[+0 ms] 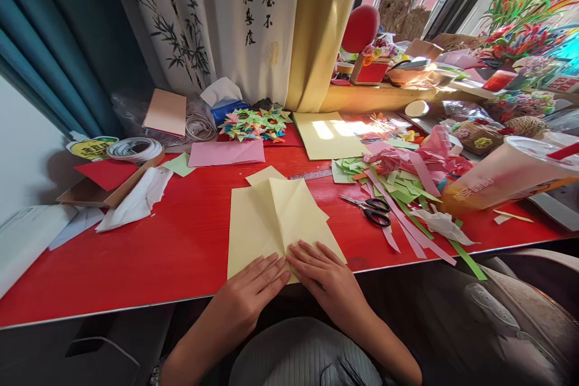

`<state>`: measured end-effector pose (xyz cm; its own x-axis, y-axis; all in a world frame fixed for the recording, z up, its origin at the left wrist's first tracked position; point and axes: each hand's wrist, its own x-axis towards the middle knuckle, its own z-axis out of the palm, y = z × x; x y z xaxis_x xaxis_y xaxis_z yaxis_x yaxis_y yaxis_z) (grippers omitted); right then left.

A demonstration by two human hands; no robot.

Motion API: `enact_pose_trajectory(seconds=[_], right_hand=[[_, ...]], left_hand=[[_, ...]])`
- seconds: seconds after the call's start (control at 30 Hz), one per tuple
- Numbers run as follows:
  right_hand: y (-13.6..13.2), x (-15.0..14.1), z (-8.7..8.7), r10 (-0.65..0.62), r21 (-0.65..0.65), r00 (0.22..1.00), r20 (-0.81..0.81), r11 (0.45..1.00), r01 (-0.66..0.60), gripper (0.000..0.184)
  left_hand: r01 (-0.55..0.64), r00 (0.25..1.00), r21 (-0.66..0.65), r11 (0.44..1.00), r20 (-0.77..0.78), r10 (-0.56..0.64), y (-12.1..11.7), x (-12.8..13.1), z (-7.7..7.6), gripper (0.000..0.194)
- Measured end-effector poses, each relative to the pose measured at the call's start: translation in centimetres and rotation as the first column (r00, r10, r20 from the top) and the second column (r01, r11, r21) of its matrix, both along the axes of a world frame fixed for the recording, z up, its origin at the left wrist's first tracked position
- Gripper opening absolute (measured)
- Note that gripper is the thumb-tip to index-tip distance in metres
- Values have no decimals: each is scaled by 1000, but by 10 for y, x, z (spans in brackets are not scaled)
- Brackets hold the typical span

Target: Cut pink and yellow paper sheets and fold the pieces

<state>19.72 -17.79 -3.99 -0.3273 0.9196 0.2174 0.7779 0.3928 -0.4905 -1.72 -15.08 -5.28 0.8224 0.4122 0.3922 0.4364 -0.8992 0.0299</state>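
A pale yellow sheet of paper (275,217), partly folded, lies on the red table (181,253) near its front edge. My left hand (253,286) lies flat on the sheet's lower edge, fingers stretched out. My right hand (323,271) presses flat beside it, fingertips on the fold. Both hands hold nothing. Black-handled scissors (371,210) lie to the right of the sheet, apart from my hands.
Green and pink paper strips (407,193) are heaped at right beside a tipped plastic cup (502,178). Coloured paper stars (256,123), pink paper (226,152) and another yellow sheet (328,136) lie at the back. A cardboard box (104,184) and tape roll (134,148) sit left.
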Motion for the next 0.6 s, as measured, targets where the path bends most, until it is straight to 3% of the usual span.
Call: enact_pose_trajectory(seconds=[0.23, 0.33, 0.47, 0.6], right_hand=[[1, 1, -1, 19, 34, 1000, -17, 999, -19, 33], [-1, 0, -7, -11, 158, 999, -33, 987, 16, 31], [-6, -2, -14, -29, 383, 998, -51, 922, 46, 28], [-5, 3, 4, 59, 500, 998, -2, 865, -50, 19]], left_hand=[[22, 999, 11, 1000, -35, -22, 4, -1, 4, 57], [-7, 1000, 36, 999, -23, 7, 1, 4, 4, 52], [-103, 990, 171, 980, 118, 84, -7, 14, 5, 31], [-132, 972, 224, 966, 220, 82, -8, 22, 24, 24]])
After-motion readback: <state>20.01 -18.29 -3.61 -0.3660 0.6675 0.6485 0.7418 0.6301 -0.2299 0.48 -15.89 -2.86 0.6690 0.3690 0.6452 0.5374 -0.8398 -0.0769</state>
